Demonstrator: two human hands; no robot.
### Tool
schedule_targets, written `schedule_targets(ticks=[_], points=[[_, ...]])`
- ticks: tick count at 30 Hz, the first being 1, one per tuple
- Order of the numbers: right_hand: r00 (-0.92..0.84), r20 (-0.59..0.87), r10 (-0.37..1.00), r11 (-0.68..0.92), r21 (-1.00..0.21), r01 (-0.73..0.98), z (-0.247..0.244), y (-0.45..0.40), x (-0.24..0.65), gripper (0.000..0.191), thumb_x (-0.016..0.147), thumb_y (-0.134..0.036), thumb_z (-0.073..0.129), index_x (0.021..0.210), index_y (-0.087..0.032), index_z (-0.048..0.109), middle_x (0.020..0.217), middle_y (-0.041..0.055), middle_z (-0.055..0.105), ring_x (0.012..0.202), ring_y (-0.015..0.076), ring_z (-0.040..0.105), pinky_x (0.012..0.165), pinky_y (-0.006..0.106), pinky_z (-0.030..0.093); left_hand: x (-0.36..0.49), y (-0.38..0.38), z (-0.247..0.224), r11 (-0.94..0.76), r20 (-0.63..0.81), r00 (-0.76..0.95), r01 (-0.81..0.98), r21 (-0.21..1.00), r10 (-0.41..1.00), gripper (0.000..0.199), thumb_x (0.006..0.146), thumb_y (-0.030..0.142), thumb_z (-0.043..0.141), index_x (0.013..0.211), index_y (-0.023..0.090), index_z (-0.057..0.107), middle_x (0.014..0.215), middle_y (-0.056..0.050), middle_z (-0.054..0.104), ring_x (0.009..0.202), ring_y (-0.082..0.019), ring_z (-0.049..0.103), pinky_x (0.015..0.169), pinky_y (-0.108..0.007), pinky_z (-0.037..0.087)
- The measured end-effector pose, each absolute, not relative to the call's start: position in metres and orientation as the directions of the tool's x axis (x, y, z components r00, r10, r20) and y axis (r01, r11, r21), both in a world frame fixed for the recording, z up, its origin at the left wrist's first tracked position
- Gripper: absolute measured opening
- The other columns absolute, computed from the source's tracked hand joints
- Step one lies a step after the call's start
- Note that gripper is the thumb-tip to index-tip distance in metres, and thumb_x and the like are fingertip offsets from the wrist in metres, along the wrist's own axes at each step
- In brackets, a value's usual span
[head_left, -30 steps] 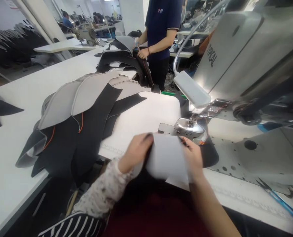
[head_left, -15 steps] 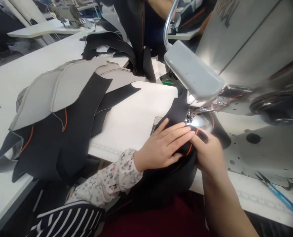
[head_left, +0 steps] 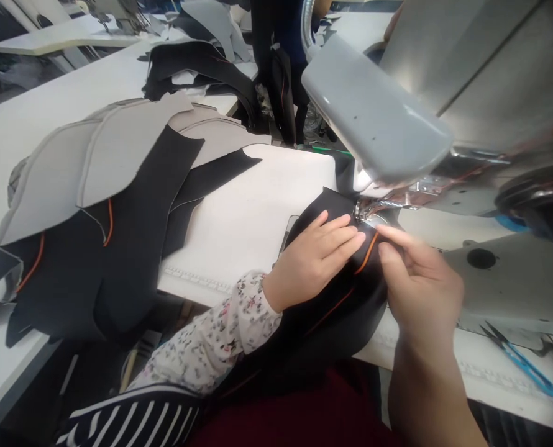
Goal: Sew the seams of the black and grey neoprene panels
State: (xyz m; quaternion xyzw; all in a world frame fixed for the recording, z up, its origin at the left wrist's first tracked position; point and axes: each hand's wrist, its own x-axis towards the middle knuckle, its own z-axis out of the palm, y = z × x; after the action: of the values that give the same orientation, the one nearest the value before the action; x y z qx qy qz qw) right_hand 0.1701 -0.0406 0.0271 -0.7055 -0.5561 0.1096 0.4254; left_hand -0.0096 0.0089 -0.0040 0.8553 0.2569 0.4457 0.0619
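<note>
Black fabric [head_left: 346, 335] with an orange cord along it lies under the presser foot [head_left: 363, 210] of a sewing machine [head_left: 491, 186] and drapes over the table's front edge. My left hand [head_left: 314, 261] rests flat on it, fingers stretched towards the foot. At the fabric's right edge, beside the orange cord [head_left: 367, 253], my right hand [head_left: 420, 285] is closed on the fabric. Its index fingertip is close to the foot and its other fingers are curled. What lies inside the curled fingers is hidden.
Grey and black cut pieces [head_left: 118, 161] are stacked on the white table at left. Blue thread snips [head_left: 523, 360] lie at the right front. A grey lamp head [head_left: 379, 112] hangs above the needle area. More black pieces [head_left: 202, 68] lie at the back.
My right hand has shifted right and its index finger now reaches towards the presser foot. The left hand stays flat, slightly farther right. The camera view has shifted, and the person's arm behind shows less.
</note>
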Motion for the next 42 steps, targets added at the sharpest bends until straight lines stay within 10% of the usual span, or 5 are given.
schedule_targets(ticks=[14, 30, 34, 37, 42], points=[[0.315, 0.301, 0.900, 0.011, -0.738, 0.674, 0.030, -0.029, 0.179, 0.025, 0.096, -0.032, 0.064, 0.111, -0.047, 0.075, 0.109, -0.0155, 0.073, 0.106, 0.0114, 0.070, 0.092, 0.022, 0.052, -0.001, 0.002, 0.000, -0.813, 0.718, 0.422, 0.461, 0.355, 0.553, 0.033, 0.104, 0.013, 0.049, 0.135, 0.015, 0.057, 0.129, -0.011, 0.068, 0.141, -0.027, 0.054, 0.122, -0.054, 0.041], [0.343, 0.273, 0.899, 0.032, -0.821, 0.570, 0.011, -0.019, 0.192, 0.039, 0.095, -0.046, 0.064, 0.133, -0.035, 0.068, 0.093, 0.0004, 0.071, 0.084, 0.0176, 0.065, 0.079, 0.031, 0.051, -0.011, 0.014, -0.003, -0.779, 0.678, 0.393, 0.409, 0.476, 0.621, 0.028, 0.101, 0.025, 0.059, 0.129, 0.025, 0.067, 0.129, -0.008, 0.063, 0.142, -0.025, 0.051, 0.128, -0.054, 0.027], [0.317, 0.073, 0.946, -0.005, -0.971, 0.239, -0.028, -0.065, 0.201, 0.072, 0.087, -0.050, 0.074, 0.151, -0.032, 0.046, 0.109, 0.0051, 0.067, 0.093, 0.0194, 0.064, 0.082, 0.031, 0.052, -0.042, -0.010, -0.024, -0.174, 0.167, 0.077, 0.093, 0.980, 0.983, 0.067, 0.084, 0.036, 0.082, 0.145, 0.034, 0.053, 0.157, -0.007, 0.042, 0.152, -0.027, 0.035, 0.130, -0.048, 0.023], [0.267, -0.144, 0.953, -0.134, -0.990, -0.055, -0.055, -0.116, 0.193, 0.071, 0.082, -0.047, 0.079, 0.144, -0.036, 0.046, 0.143, 0.0056, 0.055, 0.128, 0.0236, 0.055, 0.099, 0.032, 0.052, -0.056, -0.036, -0.051, 0.361, -0.315, 0.213, -0.234, 0.903, 0.925, 0.075, 0.083, 0.042, 0.082, 0.149, 0.028, 0.048, 0.150, -0.011, 0.053, 0.138, -0.028, 0.054, 0.121, -0.048, 0.040], [-0.084, -0.599, 0.796, -0.552, -0.664, -0.505, -0.063, -0.164, 0.180, 0.054, 0.081, -0.045, 0.079, 0.129, -0.025, 0.063, 0.119, 0.0095, 0.067, 0.087, 0.0194, 0.066, 0.071, 0.030, 0.058, -0.062, -0.063, -0.074, 0.625, -0.457, 0.494, -0.254, 0.738, 0.740, 0.051, 0.087, 0.054, 0.072, 0.103, 0.006, 0.076, 0.098, -0.019, 0.077, 0.093, -0.031, 0.076, 0.097, -0.047, 0.058]])
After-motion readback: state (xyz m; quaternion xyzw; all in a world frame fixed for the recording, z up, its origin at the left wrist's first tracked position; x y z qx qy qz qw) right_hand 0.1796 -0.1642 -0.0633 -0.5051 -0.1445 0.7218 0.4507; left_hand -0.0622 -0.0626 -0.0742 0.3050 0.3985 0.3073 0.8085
